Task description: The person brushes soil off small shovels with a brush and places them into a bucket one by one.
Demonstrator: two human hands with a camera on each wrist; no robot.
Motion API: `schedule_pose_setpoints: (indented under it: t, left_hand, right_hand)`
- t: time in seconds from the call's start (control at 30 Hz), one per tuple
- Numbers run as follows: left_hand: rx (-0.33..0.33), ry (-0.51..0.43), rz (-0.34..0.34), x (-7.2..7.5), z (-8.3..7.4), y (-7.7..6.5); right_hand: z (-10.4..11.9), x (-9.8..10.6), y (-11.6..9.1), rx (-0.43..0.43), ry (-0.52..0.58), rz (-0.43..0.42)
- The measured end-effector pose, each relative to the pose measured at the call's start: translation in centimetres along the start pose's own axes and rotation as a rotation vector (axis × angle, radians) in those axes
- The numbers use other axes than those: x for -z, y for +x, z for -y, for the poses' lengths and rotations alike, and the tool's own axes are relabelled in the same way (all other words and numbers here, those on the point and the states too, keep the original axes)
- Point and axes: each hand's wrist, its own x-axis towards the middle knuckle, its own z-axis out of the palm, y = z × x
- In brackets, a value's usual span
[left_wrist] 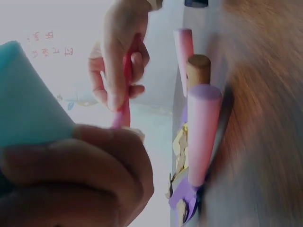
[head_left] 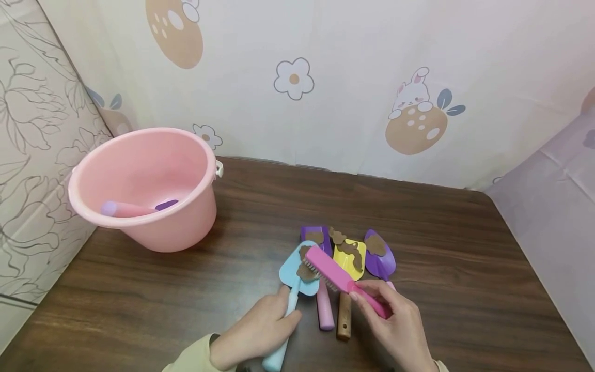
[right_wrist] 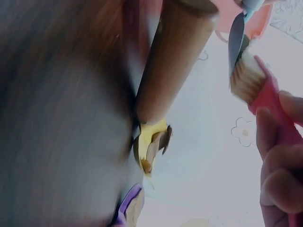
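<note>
My left hand (head_left: 262, 325) grips the handle of a light blue toy shovel (head_left: 289, 268), whose blade carries brown patches (head_left: 307, 273). In my right hand (head_left: 395, 320) is a pink scrub brush (head_left: 331, 268), pinched by its handle with the bristles facing down. In the head view the brush head overlaps the blue blade; in the right wrist view its bristles (right_wrist: 248, 78) meet the blade. Behind and beside it lie a purple square shovel (head_left: 316, 231) with a pink handle, a yellow shovel (head_left: 349, 253) with a wooden handle, and a purple pointed shovel (head_left: 382, 263), each bearing brown patches.
A pink bucket (head_left: 186, 222) stands at the left of the dark wooden table (head_left: 441, 227). Inside it lies a tool with a pink handle (head_left: 127, 209) and a purple part. A patterned cloth (head_left: 344, 62) hangs behind the table's back edge.
</note>
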Motion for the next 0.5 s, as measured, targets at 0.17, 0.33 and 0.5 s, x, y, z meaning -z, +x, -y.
schedule_pose_setpoints:
  t: [0.17,0.33,0.5]
  left_hand:
    - [-0.038,0.009,-0.001,0.0,0.2,-0.3]
    - [-0.048,-0.002,0.046,0.2,0.0,-0.6]
    - [-0.059,0.003,0.049,0.4,-0.1,-0.7]
  right_hand:
    - [-0.5,0.0,0.3,0.042,-0.022,-0.059]
    - [-1.2,0.4,0.8,0.045,-0.107,-0.163]
    - [-1.3,1.2,1.1,-0.110,-0.126,-0.213]
